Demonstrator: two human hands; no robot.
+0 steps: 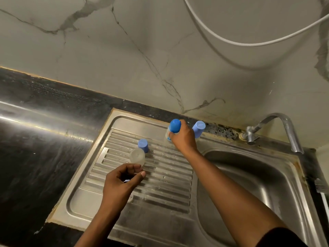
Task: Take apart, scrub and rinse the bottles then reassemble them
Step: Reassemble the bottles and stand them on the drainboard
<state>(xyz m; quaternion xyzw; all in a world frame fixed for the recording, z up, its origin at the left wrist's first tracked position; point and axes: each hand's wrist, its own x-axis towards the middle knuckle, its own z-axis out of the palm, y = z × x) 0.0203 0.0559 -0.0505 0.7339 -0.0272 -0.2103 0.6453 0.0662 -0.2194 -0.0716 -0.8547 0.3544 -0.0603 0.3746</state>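
Observation:
My right hand (184, 138) reaches to the back rim of the drainboard (165, 186) and grips a clear bottle with a blue cap (174, 126), which stands upright. Just right of it, behind my fingers, stands a second pale blue cap (198, 127). Further left on the ribs sit a clear bottle body (137, 156) and, behind it, a small blue cap (143, 145). My left hand (122, 182) hovers in front of them with fingers and thumb curled round a small part that shows only as a bluish glint. A clear piece (131, 197) lies under that wrist.
The steel sink basin (249, 189) lies to the right, with a metal tap (284, 129) over its back edge. Dark countertop (35, 139) stretches left. A white hose (231, 41) hangs across the marble wall. A brush handle (320, 186) pokes in at the right edge.

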